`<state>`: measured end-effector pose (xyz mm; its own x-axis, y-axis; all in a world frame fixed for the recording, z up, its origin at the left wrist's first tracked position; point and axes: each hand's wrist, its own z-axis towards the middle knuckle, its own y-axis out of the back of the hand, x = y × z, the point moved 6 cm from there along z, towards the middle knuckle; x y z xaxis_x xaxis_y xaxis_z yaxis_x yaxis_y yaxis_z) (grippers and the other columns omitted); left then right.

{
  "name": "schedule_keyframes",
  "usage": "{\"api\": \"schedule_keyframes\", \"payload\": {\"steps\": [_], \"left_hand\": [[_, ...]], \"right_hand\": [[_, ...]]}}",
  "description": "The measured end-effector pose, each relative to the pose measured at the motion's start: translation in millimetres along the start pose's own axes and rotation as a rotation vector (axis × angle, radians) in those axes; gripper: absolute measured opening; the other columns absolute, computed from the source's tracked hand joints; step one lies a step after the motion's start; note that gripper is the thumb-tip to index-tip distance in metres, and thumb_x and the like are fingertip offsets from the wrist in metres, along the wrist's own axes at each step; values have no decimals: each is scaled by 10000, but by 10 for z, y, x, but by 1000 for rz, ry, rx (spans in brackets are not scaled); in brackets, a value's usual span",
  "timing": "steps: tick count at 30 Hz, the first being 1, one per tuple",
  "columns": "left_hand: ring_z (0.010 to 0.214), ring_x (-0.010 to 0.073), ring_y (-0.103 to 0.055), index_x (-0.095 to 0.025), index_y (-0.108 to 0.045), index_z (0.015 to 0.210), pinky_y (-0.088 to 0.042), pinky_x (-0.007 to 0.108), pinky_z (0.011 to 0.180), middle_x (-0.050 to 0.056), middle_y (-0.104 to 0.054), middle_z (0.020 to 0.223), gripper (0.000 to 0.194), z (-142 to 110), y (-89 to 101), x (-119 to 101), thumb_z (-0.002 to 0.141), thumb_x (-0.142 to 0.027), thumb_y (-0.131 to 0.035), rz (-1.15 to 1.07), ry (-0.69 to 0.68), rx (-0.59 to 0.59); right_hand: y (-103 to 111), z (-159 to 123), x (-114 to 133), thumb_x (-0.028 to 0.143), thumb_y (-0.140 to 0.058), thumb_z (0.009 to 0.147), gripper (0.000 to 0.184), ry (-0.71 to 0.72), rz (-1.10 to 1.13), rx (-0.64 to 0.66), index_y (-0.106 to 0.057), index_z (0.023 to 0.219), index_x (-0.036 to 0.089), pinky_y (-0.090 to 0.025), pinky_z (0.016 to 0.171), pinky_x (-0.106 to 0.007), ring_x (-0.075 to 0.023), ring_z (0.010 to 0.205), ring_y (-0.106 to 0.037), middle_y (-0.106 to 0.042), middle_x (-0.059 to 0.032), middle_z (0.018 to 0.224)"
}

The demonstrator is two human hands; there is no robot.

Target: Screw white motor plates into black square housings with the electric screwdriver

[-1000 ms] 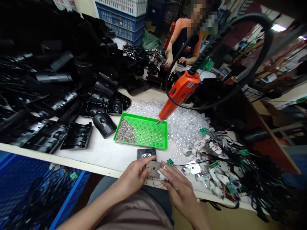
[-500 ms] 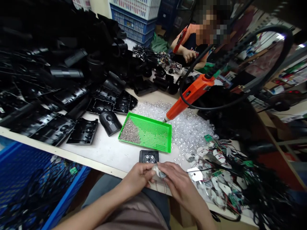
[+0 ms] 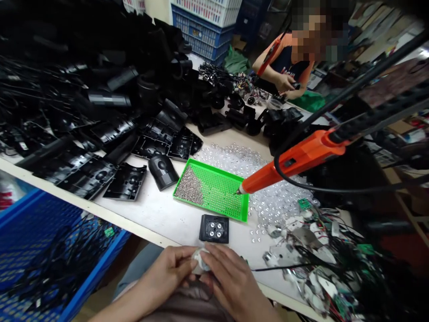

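My left hand and my right hand meet at the table's front edge, both closed on a small white round part. Fingers cover much of it, so its exact kind cannot be made out. A dark cable runs out from beside my right hand towards the wired parts. Just beyond my hands lies a black square block with several clear round lenses set in it. Behind the block is a green perforated tray with a heap of small screws at its left end.
An orange electric screwdriver hangs at a slant, its tip over the tray's right end. Loose clear lenses, wired boards and black shells cover the table. A blue crate stands lower left. A co-worker sits opposite.
My hands, with the white part between them, have drawn back towards my body, and the black block now shows fully. The screwdriver appears larger and tilted flatter. The view has shifted.
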<state>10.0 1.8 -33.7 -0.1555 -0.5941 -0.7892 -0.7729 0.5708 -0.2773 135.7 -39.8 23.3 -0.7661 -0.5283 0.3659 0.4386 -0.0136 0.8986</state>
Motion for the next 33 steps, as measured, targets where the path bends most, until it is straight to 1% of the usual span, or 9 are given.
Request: {"api": "schedule_keyframes", "payload": {"steps": [3,7,9,12,15,19,22,29,33], "left_hand": [[627,139,-551,-163,-702,1137,-420,233,576,44,-714,791,519,26,57,-55,791,-543,-632,29,-52,-25],[715,184,-624,-187,-627,1260,-474,272,627,51,-725,835,462,253,-1,-225,887,-437,-519,133,-184,18],[844,210,-638,-209,-605,1286,-507,339,768,67,-712,966,432,332,50,-325,904,-378,-495,306,-331,-92],[1113,253,-564,-255,-539,1344,-448,429,977,82,-626,1196,461,328,176,-415,885,-301,-546,637,-551,-350],[1224,283,-495,-276,-449,1401,-420,472,1025,91,-552,1332,626,344,191,-376,818,-294,-676,880,-657,-390],[1229,288,-500,-274,-420,1410,-410,478,1023,90,-568,1341,686,460,163,-291,799,-316,-731,992,-673,-291],[1227,282,-503,-276,-426,1403,-402,470,1019,84,-575,1340,694,521,177,-259,791,-338,-746,1003,-659,-277],[1233,287,-498,-284,-414,1419,-381,480,1031,93,-568,1346,687,503,197,-251,805,-330,-718,952,-656,-270],[1226,276,-509,-252,-493,1367,-377,486,1038,96,-591,1302,498,511,138,-347,878,-280,-581,869,-632,-281]], "right_hand": [[27,69,-20,157,-517,900,457,9,-19,-3,-476,1353,121,-572,931,-406,-259,1156,-605,-625,-141,1297],[117,130,-306,149,-487,896,525,-14,34,-62,-402,1415,145,-548,962,-425,-262,1193,-585,-625,-153,1285],[118,145,-469,148,-496,895,544,-25,63,-75,-383,1427,169,-541,970,-428,-252,1186,-590,-635,-146,1264],[55,165,-648,161,-533,894,529,-58,76,-58,-403,1406,189,-547,947,-417,-240,1142,-609,-651,-130,1234],[17,204,-702,180,-537,900,500,-56,44,-37,-427,1387,190,-545,915,-430,-249,1108,-614,-656,-131,1224],[20,275,-706,200,-549,902,480,-72,-25,86,-450,1371,174,-520,908,-439,-249,1076,-602,-658,-122,1221],[14,289,-681,197,-560,898,468,-51,-75,139,-470,1356,156,-512,889,-429,-251,1053,-595,-667,-113,1213],[-157,173,-706,162,-475,926,522,-94,-152,49,-391,1441,173,-496,893,-438,-266,1115,-579,-647,-112,1275],[-184,121,-692,134,-463,918,566,-94,-108,10,-349,1469,196,-501,928,-443,-259,1160,-560,-613,-107,1326]]}}
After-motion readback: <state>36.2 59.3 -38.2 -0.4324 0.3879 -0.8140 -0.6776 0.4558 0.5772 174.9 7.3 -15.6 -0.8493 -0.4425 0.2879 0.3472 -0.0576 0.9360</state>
